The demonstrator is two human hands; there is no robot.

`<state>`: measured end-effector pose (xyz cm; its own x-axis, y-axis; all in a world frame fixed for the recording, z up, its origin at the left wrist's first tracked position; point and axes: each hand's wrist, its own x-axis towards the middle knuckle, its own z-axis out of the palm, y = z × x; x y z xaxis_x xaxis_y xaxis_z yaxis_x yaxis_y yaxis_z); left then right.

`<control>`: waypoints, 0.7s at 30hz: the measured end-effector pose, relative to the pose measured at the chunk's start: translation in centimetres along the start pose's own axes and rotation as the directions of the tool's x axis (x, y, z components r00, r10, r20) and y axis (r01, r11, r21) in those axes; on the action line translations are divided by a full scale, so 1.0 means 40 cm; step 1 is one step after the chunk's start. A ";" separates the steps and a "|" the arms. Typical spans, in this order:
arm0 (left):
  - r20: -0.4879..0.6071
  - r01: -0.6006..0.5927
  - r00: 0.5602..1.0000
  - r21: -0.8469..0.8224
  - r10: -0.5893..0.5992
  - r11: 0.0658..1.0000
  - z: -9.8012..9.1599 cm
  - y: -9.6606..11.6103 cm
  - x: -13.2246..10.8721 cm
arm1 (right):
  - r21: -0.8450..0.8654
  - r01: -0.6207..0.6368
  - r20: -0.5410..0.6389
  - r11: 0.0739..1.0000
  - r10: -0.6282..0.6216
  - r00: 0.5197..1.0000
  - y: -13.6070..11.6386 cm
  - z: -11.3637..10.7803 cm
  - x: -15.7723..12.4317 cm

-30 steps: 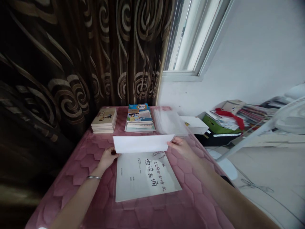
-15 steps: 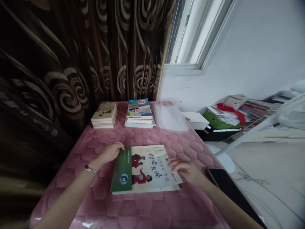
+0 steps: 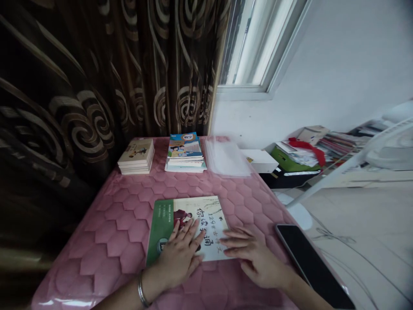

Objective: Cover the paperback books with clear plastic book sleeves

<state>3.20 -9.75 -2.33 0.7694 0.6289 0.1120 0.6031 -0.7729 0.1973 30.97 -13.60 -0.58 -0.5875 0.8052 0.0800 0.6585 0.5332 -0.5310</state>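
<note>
A closed book with a green spine strip and a white cover with black characters lies on the pink quilted table. My left hand, a bracelet on its wrist, rests flat on the cover's near part with fingers spread. My right hand lies flat too, fingers stretched toward the book's right edge and touching it. Neither hand holds anything.
At the table's far edge stand a beige book stack, a colourful book stack and a pile of clear plastic sleeves. A dark phone lies near the right edge. A white box and cluttered books sit beyond; a dark curtain hangs behind.
The open cover has been shut. Both hands then moved from the book's side edges to lie flat on its near part. The view shifted slightly.
</note>
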 end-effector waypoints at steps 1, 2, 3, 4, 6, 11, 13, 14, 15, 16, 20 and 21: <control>-0.013 -0.007 1.000 0.021 0.007 1.000 0.006 -0.001 -0.001 | -0.024 0.003 0.011 1.000 -0.003 1.000 -0.016 0.007 0.005; -0.023 -0.012 1.000 0.043 0.013 0.999 0.012 -0.002 -0.001 | -0.050 0.004 0.011 0.999 -0.003 1.000 -0.034 0.020 0.013; -0.033 -0.016 0.999 0.064 0.018 0.998 0.016 -0.002 0.000 | -0.082 -0.005 0.001 0.997 0.005 1.000 -0.052 0.037 0.024; -0.044 -0.018 0.999 0.082 0.022 0.996 0.020 -0.003 0.001 | -0.117 -0.019 -0.015 0.993 0.018 1.000 -0.068 0.059 0.036; -0.073 -0.029 0.997 0.110 0.037 0.994 0.024 -0.006 0.000 | -0.171 -0.010 -0.007 0.985 0.009 1.000 -0.093 0.107 0.058; -0.124 -0.004 0.992 0.143 0.022 0.990 0.012 -0.040 -0.046 | -0.329 -0.060 -0.091 0.942 0.031 0.995 -0.080 0.179 0.037; -0.145 0.030 0.989 0.142 -0.010 0.989 0.004 -0.060 -0.076 | -0.369 -0.098 -0.139 0.924 0.049 0.989 -0.056 0.182 0.004; -0.159 0.043 0.987 0.145 -0.019 0.988 0.001 -0.068 -0.089 | -0.383 -0.116 -0.158 0.916 0.059 0.986 -0.046 0.182 -0.011; -0.175 0.053 0.984 0.155 -0.025 0.986 -0.003 -0.075 -0.100 | -0.392 -0.133 -0.171 0.910 0.070 0.983 -0.039 0.181 -0.021; -0.190 0.060 0.981 0.175 -0.026 0.983 -0.006 -0.078 -0.108 | -0.397 -0.153 -0.180 0.905 0.087 0.980 -0.037 0.179 -0.025; -0.246 0.056 0.969 0.288 0.017 0.956 -0.011 -0.079 -0.114 | -0.366 -0.226 -0.161 0.903 0.178 0.971 -0.079 0.180 0.041; -0.253 0.049 0.967 0.307 0.032 0.951 -0.011 -0.079 -0.113 | -0.344 -0.196 -0.125 0.918 0.162 0.979 -0.097 0.181 0.077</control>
<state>-2.27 -10.11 -3.04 0.7101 0.6045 0.3610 0.6752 -0.7300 -0.1057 23.19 -15.07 -4.39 -0.4094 0.9071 0.0975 0.8816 0.4208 -0.2136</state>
